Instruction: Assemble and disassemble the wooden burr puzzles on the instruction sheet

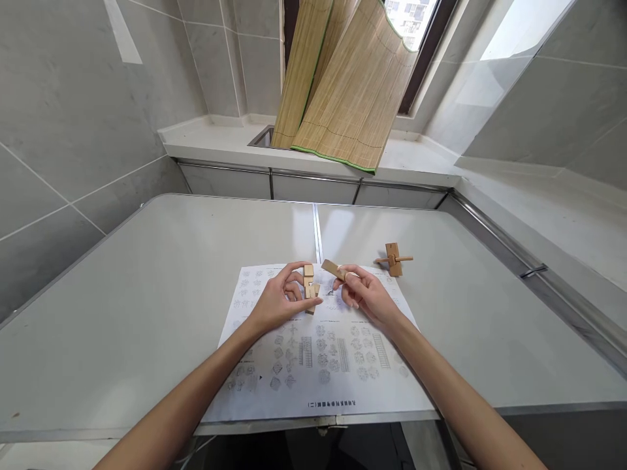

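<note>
Several joined light wooden blocks [309, 287] stand upright between the thumb and fingers of my left hand [284, 294], over the upper part of a printed sheet [308, 391]. To their right, a single flat wooden piece [333, 268] points up and left out of my right hand [365, 294], pinched by thumb and fingers. The two wooden parts are apart. Rows of small drawings and text cover the sheet, whose bottom title appears upside down.
Past the sheet's upper right corner, a crossed wooden assembly [393, 260] lies on the pale table [122, 313]. Beyond the table's far edge, a bamboo mat [357, 91] hangs over a white ledge [215, 140] by a window, partly over a sink.
</note>
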Tool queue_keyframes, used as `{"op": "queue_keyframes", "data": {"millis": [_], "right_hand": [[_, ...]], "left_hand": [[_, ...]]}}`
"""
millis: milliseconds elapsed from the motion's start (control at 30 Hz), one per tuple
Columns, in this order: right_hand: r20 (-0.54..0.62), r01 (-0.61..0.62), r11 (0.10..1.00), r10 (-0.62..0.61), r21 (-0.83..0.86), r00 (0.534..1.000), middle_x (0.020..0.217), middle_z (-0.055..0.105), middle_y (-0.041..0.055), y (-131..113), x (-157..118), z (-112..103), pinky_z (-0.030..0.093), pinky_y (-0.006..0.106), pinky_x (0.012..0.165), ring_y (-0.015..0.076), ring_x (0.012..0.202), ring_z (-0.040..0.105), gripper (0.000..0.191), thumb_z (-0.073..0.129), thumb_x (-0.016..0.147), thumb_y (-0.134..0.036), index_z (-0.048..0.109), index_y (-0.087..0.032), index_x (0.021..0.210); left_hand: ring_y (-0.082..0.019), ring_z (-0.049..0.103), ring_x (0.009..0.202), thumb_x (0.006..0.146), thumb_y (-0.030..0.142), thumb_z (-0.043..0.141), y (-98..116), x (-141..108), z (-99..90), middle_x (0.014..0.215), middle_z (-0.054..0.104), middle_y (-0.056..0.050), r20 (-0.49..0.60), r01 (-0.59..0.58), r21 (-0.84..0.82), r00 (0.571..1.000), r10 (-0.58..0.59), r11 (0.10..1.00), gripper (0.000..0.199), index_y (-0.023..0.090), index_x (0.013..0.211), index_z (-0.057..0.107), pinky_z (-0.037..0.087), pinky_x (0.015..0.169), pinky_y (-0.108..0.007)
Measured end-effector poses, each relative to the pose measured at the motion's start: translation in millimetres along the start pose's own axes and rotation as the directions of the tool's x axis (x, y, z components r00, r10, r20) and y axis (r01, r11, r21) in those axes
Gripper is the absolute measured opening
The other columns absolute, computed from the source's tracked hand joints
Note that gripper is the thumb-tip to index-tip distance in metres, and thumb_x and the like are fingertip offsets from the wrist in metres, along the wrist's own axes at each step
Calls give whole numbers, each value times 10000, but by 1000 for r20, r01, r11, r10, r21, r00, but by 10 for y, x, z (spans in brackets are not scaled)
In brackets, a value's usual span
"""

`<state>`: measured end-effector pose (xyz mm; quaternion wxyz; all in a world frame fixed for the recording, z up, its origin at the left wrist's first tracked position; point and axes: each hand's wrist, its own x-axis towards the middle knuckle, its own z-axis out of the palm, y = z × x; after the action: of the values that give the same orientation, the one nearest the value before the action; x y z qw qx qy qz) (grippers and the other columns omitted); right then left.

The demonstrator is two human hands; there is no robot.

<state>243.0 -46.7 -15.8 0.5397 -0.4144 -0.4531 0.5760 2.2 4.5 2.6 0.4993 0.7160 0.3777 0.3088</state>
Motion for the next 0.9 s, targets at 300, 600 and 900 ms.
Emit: {"op": "queue_keyframes", "data": {"millis": [300, 600, 900], "right_hand": [[85, -9, 985, 24, -174, 996, 687, 602, -28, 22, -44, 59, 379, 271, 563, 123, 582, 494, 335, 790, 909, -514, 702, -213, 1026], [85, -15, 969, 37, -247, 996, 641, 549, -43, 7, -60, 118, 349, 266, 547, 133, 566, 491, 383, 773, 899, -577, 628, -223, 925], [108, -18, 969, 45, -246, 993, 701, 613, -19, 8, -47, 109, 362, 279, 569, 127, 575, 501, 366, 722, 951, -558, 618, -218, 866]], "left_hand": [[-114, 530, 578, 779, 462, 882, 47, -53, 138, 694, 562, 87, 34, -118, 52, 993, 116, 992, 706, 236, 1368, 566, 471, 635, -260], [-122, 535, 586, 784, 483, 878, -1, -69, 178, 706, 579, 75, 67, -145, 98, 988, 139, 985, 675, 248, 1338, 573, 503, 609, -260], [-106, 543, 621, 780, 455, 887, -10, -88, 191, 940, 679, 5, 108, -195, 115, 977, 183, 974, 650, 239, 1315, 588, 540, 592, -262]]}}
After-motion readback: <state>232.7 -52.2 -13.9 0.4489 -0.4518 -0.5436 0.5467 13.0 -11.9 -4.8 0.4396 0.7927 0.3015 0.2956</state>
